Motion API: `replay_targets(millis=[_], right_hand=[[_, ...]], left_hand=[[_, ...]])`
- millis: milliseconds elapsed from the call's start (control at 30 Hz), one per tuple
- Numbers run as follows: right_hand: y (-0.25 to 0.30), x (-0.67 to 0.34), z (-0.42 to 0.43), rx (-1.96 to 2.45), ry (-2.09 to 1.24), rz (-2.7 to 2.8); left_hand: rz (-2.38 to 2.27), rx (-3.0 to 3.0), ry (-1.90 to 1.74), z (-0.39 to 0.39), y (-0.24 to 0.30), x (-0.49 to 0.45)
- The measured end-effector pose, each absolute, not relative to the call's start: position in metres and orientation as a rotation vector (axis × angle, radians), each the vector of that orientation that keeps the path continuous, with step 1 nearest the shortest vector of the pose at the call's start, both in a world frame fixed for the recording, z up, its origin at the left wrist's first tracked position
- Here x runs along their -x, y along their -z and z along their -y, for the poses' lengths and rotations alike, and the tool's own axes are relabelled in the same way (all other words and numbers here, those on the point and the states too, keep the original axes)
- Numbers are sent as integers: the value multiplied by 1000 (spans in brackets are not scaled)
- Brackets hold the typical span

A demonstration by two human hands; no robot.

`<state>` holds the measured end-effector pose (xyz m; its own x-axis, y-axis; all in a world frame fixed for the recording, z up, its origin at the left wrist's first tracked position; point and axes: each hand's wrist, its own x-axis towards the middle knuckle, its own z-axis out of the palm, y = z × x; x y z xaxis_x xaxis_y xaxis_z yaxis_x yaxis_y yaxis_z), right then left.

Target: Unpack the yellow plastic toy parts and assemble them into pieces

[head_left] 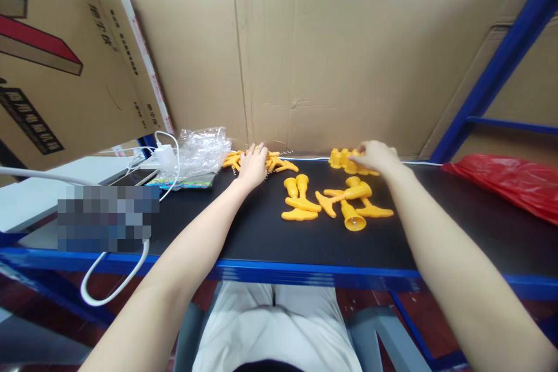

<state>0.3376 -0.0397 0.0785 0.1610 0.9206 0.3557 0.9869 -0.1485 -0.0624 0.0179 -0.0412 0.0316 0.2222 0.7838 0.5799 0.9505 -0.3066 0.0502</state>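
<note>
Our left hand [253, 165] lies palm down on the pile of flat yellow plastic foot-shaped pieces [279, 161] at the back of the black table [261, 232], its grip wide and fingers stretched forward. Our right hand [377, 156] covers the cluster of short yellow plastic cup-shaped pieces [340, 158]; we cannot tell whether its grip holds 1. Between and nearer us lie yellow plastic footed stems [300, 202]. A crumpled clear plastic bag [203, 148] sits left, a red plastic bag [510, 181] right.

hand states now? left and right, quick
Left hand: open, fingers spread flat on the pile of yellow foot-shaped parts.
Right hand: curled over the yellow cup-shaped parts; grip cannot be told.
</note>
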Motion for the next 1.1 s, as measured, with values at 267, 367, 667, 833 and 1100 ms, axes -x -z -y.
replay_targets(millis=[267,367,667,833,1100], right_hand=[[-65,-392,29,2324,100,1553],[-61,-386,26,2208,91,1553],[-37,-351,12,1726,16,1718],[-22,-348,3,1731,-70,1735],[-30,-346,7,1724,70,1656]], left_hand=[[1632,2110,763,27,-25,-3],[1667,2147,764,24,-25,0],[1737,2223,773,26,-27,0],[1629,2295,762,25,-23,0],[1805,2387,533,26,-17,-3]])
